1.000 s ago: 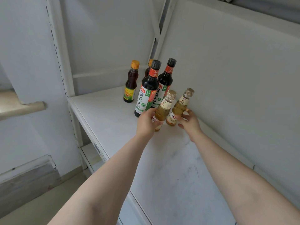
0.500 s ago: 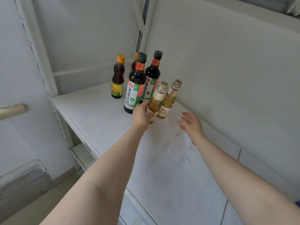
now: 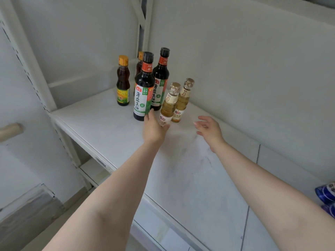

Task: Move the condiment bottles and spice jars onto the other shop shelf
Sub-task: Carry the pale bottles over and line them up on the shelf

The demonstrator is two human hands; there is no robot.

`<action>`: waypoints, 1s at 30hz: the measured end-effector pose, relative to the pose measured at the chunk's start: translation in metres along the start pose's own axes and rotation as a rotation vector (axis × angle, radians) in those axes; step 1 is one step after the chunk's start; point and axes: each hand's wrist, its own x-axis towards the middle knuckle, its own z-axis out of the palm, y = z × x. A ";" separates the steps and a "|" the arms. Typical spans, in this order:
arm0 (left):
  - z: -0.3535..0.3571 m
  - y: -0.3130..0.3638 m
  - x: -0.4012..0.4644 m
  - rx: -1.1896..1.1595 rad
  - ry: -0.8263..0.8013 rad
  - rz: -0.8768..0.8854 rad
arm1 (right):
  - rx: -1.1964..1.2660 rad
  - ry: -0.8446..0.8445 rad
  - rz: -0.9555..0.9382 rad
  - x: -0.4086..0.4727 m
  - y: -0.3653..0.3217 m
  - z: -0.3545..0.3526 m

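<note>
White metal shop shelf (image 3: 190,178) fills centre frame; six bottles already grouped upper centre: two tall dark soy sauce bottles (image 3: 143,91), two amber orange-capped bottles (image 3: 123,82), one mostly hidden, two small pale yellow vinegar bottles (image 3: 182,102). Left hand (image 3: 154,127) grips the nearer vinegar bottle's base, right hand (image 3: 208,129) open, empty. Blue packets (image 3: 326,192) cut off lower right; what remains to move is out of frame

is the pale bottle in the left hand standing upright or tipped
Tipped. The near pale bottle leans, cap toward the back wall, its base in the left hand; whether it touches the shelf cannot be told.
</note>
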 end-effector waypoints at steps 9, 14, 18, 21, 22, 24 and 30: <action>-0.032 -0.007 -0.078 0.151 -0.246 0.220 | -0.260 0.169 0.045 -0.103 -0.009 -0.006; -0.046 0.005 -0.127 0.269 -0.508 0.605 | -0.565 0.349 0.112 -0.217 -0.015 -0.018; -0.050 -0.005 -0.201 0.222 -0.708 0.839 | -0.715 0.470 0.271 -0.337 -0.012 -0.016; -0.053 -0.015 -0.272 0.175 -0.887 0.975 | -0.746 0.596 0.421 -0.429 -0.002 -0.016; -0.054 -0.020 -0.296 0.170 -0.954 1.021 | -0.747 0.637 0.485 -0.461 0.003 -0.016; -0.058 -0.032 -0.344 0.178 -1.076 1.102 | -0.755 0.708 0.616 -0.525 0.014 -0.014; -0.072 -0.058 -0.497 0.254 -1.388 1.284 | -0.678 0.876 0.945 -0.713 0.030 -0.001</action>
